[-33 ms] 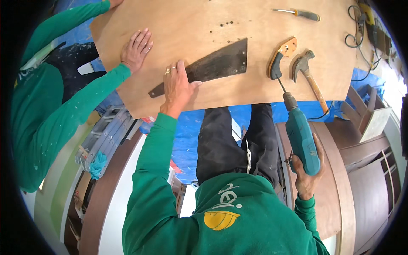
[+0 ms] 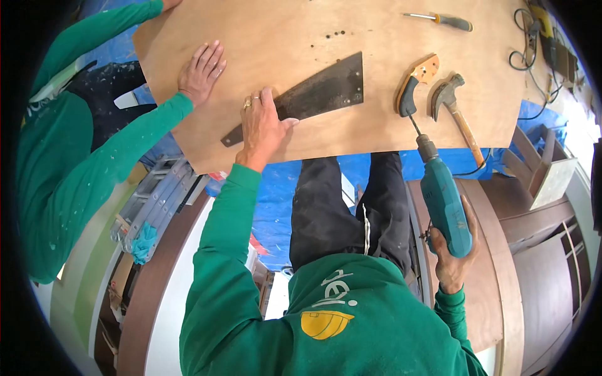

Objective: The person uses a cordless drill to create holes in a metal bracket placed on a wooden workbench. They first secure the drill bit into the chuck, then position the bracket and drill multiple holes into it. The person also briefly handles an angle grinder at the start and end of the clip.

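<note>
My left hand (image 2: 259,128) lies across a detached handsaw blade (image 2: 326,86), its fingers over the narrow part and the thumb stretched along the near edge. The blade is flat dark steel with small holes at its wide end. My right hand (image 2: 456,260) is wrapped round the body of a teal power drill (image 2: 445,200), which points away from me. Its bit ends close to the black grip of a loose saw handle (image 2: 407,97); whether they touch I cannot tell. Right of that handle lies a claw hammer (image 2: 456,113) with a wooden shaft.
These tools rest on a plywood tabletop (image 2: 251,37), with a screwdriver (image 2: 442,22) farther back. At left, a co-worker in a green sleeve (image 2: 125,156) leans a hand (image 2: 202,74) on the board. A corded tool (image 2: 545,37) sits far right. Blue sheeting (image 2: 279,200) covers the floor.
The saw blade has turned slightly under my left hand, its wide end a little farther away and to the left. The drill has barely moved.
</note>
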The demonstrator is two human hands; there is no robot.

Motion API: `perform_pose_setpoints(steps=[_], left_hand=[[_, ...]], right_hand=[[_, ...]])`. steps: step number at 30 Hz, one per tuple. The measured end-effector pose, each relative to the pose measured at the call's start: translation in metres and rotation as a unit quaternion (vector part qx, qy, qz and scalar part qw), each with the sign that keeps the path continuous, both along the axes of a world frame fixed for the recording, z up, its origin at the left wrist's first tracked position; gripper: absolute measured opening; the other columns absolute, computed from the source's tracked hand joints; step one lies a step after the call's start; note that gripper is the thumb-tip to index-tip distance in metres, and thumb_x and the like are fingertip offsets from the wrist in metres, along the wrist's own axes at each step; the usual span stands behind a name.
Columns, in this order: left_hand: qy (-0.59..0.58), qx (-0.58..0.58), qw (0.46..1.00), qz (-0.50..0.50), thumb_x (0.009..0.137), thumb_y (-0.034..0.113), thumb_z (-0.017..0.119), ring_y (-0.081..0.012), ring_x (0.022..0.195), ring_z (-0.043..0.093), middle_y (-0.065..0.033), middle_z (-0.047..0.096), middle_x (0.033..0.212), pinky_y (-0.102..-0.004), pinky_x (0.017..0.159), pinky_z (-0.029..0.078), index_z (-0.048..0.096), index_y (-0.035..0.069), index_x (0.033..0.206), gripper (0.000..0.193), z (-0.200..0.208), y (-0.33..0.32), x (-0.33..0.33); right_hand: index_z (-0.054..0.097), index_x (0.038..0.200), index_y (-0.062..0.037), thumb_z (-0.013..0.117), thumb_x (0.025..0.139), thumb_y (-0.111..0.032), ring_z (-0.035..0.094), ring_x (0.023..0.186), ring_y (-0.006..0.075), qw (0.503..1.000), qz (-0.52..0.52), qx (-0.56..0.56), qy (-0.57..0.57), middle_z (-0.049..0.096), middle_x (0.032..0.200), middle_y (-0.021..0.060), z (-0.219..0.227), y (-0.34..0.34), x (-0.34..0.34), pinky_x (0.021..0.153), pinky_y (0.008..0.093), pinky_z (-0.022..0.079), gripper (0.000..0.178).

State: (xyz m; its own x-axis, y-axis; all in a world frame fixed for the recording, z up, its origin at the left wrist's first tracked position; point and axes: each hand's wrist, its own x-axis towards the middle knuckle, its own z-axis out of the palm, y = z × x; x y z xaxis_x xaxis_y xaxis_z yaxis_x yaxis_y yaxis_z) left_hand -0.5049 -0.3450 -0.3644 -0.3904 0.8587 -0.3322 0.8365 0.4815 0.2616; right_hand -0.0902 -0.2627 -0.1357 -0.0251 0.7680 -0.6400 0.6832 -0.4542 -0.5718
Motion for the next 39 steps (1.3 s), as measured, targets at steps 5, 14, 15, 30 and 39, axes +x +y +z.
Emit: perform_pose_setpoints(steps=[5, 14, 15, 30, 39], left_hand=[[-0.13, 0.0, 0.99, 0.051, 0.086, 0.034, 0.095, -0.0424, 0.113, 0.069, -0.0226, 0.073, 0.119, -0.0508, 0.099, 0.054, 0.079, 0.0, 0.119, 0.05, -0.005, -0.006, -0.021], [-0.274, 0.032, 0.945, 0.176, 0.099, 0.036, 0.087, -0.0136, 0.069, 0.057, -0.0049, 0.065, 0.072, -0.0384, 0.067, 0.049, 0.076, -0.001, 0.088, 0.04, -0.048, 0.096, -0.082], [-0.242, 0.031, 0.955, 0.168, 0.098, 0.036, 0.088, -0.0132, 0.068, 0.054, -0.0028, 0.064, 0.071, -0.0378, 0.065, 0.047, 0.075, 0.0, 0.088, 0.04, -0.047, 0.107, -0.083], [0.081, 0.322, 0.94, 0.076, 0.102, 0.035, 0.079, -0.0466, 0.127, 0.061, -0.026, 0.067, 0.135, -0.0565, 0.107, 0.049, 0.068, -0.005, 0.126, 0.049, -0.06, 0.179, -0.08], [0.17, 0.274, 0.941, 0.108, 0.112, 0.041, 0.064, -0.0529, 0.156, 0.04, -0.0291, 0.051, 0.162, -0.0701, 0.128, 0.03, 0.053, -0.004, 0.154, 0.063, -0.1, 0.19, -0.04]], right_hand=[[0.06, 0.158, 0.0041, 0.084, 0.081, -0.015, 0.077, 0.106, 0.0238, 1.0, 0.007, -0.013, -0.014, 0.081, 0.122, 0.0181, 0.009, 0.006, -0.018, 0.096, 0.039, 0.062, 0.083], [0.061, 0.155, 0.0061, 0.083, 0.078, -0.01, 0.079, 0.101, 0.0247, 0.997, 0.064, 0.049, -0.015, 0.082, 0.117, 0.0192, 0.001, 0.014, -0.037, 0.094, 0.0387, 0.063, 0.082], [0.061, 0.155, 0.0061, 0.083, 0.078, -0.011, 0.079, 0.1, 0.0247, 0.997, 0.058, 0.042, -0.02, 0.081, 0.117, 0.0191, -0.001, 0.012, -0.034, 0.093, 0.0385, 0.063, 0.082], [0.061, 0.156, 0.0019, 0.087, 0.079, -0.004, 0.081, 0.1, 0.0231, 0.976, 0.186, 0.109, 0.002, 0.083, 0.111, 0.0168, -0.024, 0.086, -0.098, 0.092, 0.0392, 0.064, 0.081], [0.066, 0.153, -0.0033, 0.09, 0.079, -0.008, 0.08, 0.111, 0.029, 0.983, 0.166, 0.08, -0.011, 0.079, 0.123, 0.018, -0.051, 0.134, -0.16, 0.101, 0.0424, 0.062, 0.077]])
